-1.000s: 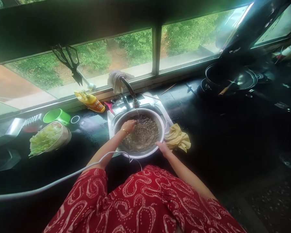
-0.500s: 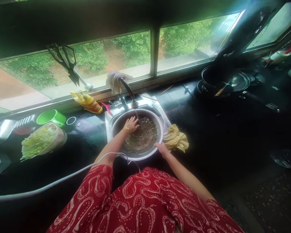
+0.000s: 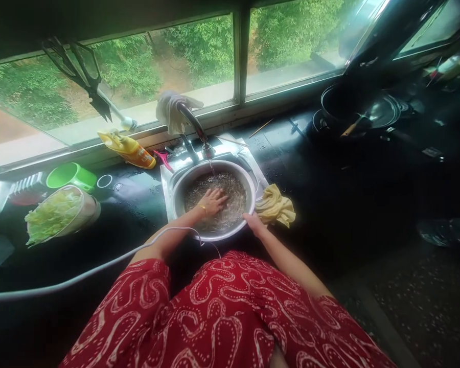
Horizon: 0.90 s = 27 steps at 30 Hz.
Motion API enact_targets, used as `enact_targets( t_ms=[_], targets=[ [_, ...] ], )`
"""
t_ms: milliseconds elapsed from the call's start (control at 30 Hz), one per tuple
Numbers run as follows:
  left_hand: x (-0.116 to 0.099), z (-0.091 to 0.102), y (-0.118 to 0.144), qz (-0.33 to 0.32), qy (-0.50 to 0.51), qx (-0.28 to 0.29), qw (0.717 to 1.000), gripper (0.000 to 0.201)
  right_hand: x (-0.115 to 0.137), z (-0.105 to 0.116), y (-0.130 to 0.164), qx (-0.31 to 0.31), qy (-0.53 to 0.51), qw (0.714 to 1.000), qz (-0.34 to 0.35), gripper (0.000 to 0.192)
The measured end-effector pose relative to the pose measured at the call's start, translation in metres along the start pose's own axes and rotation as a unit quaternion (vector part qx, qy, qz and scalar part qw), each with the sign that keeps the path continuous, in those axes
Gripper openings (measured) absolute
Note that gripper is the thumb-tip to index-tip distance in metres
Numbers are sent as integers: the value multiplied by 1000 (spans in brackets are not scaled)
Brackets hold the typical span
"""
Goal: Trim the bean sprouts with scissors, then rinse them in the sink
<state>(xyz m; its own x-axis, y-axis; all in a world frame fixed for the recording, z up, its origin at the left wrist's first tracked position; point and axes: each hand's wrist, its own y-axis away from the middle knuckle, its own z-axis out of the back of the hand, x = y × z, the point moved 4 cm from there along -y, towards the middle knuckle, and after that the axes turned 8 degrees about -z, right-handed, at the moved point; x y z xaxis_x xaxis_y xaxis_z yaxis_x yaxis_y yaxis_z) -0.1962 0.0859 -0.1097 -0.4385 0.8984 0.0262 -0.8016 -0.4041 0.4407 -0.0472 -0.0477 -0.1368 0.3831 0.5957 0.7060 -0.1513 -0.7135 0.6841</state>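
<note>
Black stone counter (image 3: 329, 204) runs under the window, and we see a square steel sink (image 3: 167, 180) sunk into it. Inside the sink sits a round steel basin (image 3: 184, 180) of brownish water, fed by a thin stream from the curved tap (image 3: 193, 122). At left stands a pale bowl of shredded cabbage (image 3: 57, 213) beside 1 green plastic cup (image 3: 69, 176). A crumpled yellow cloth (image 3: 275, 207) lies just right of the basin. Our left hand (image 3: 213, 201) rests in the water, fingers spread flat, gripping nothing. Our right hand (image 3: 253, 223) touches the basin's near rim; we cannot tell how far its fingers curl.
</note>
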Motion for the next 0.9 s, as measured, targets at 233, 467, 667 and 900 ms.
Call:
enact_targets(
  t_ms=[233,467,667,900],
  targets=[
    [-23,19,-28,-5,13,-67,998,53,5,-2,-2,8,-2,1000,6,8],
    [-18,32,-51,60,-38,-26,997,39,5,-2,0,6,5,1000,1,8],
    [-35,39,-34,-39,-3,-32,999,53,3,1,-2,1,2,1000,9,9],
    [-20,36,27,-20,56,-20,998,34,-3,3,-4,7,3,1000,-1,10]
  ],
)
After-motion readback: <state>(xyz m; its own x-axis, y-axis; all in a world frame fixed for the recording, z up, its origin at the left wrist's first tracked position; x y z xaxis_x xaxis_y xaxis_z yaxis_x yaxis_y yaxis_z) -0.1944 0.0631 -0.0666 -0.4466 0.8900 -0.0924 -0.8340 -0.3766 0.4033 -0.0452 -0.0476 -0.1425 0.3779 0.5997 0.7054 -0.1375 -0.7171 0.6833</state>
